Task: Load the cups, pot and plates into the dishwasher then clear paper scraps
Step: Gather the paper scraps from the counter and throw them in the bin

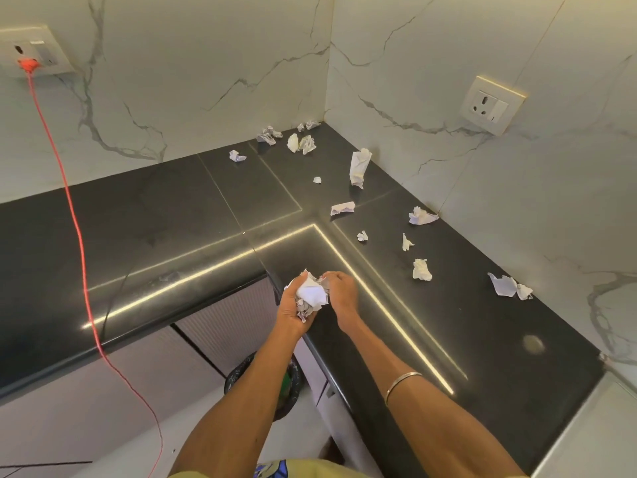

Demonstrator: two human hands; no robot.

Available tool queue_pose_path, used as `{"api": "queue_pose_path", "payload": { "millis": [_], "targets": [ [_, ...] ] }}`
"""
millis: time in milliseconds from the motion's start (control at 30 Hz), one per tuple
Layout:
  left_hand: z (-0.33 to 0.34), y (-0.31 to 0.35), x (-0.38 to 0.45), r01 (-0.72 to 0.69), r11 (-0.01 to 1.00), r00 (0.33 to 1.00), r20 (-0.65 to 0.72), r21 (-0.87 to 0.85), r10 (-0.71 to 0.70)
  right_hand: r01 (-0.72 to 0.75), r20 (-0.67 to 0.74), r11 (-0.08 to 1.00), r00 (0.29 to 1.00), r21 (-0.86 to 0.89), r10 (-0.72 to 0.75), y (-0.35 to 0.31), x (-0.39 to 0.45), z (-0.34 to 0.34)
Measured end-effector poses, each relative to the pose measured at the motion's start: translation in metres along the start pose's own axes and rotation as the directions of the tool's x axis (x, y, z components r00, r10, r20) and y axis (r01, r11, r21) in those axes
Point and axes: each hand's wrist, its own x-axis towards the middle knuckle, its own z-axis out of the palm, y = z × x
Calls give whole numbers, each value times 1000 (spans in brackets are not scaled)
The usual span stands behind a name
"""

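My left hand [291, 305] grips a bundle of crumpled white paper scraps [312, 294] just over the inner corner edge of the black L-shaped countertop [172, 219]. My right hand [341, 293] is curled against the right side of the same bundle, its fingertips pinching paper there. Several more scraps lie loose on the counter: a cluster in the far corner [300, 142], a tall folded piece [359, 167], a strip [342, 208], and others along the right wall [422, 269], [509, 286]. No cups, pot, plates or dishwasher are in view.
A black-lined bin [293, 381] stands on the floor below my arms, beside the cabinet fronts. An orange cord [77, 236] runs from a wall socket [29, 51] across the left counter to the floor. A second socket [491, 104] is on the right wall.
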Motion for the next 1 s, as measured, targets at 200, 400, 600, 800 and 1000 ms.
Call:
{"api": "queue_pose_path", "payload": {
  "millis": [200,400,600,800,1000],
  "targets": [
    [-32,19,-19,-44,994,999,-9,-95,43,74,32,997,997,27,-75,8,-34,49],
    [-68,51,-46,-11,990,1000,13,-139,13,52,48,996,997,70,-56,23,-71,109],
    [-121,75,-59,-14,992,999,-39,-127,9,41,62,995,997,88,-47,54,-107,153],
    [-180,76,-39,-21,997,979,-199,71,35,-15,-15,996,1000,87,17,97,-123,185],
    [-203,73,-36,40,997,973,-231,67,-24,-119,23,985,993,123,117,124,-120,195]
  ]
}}
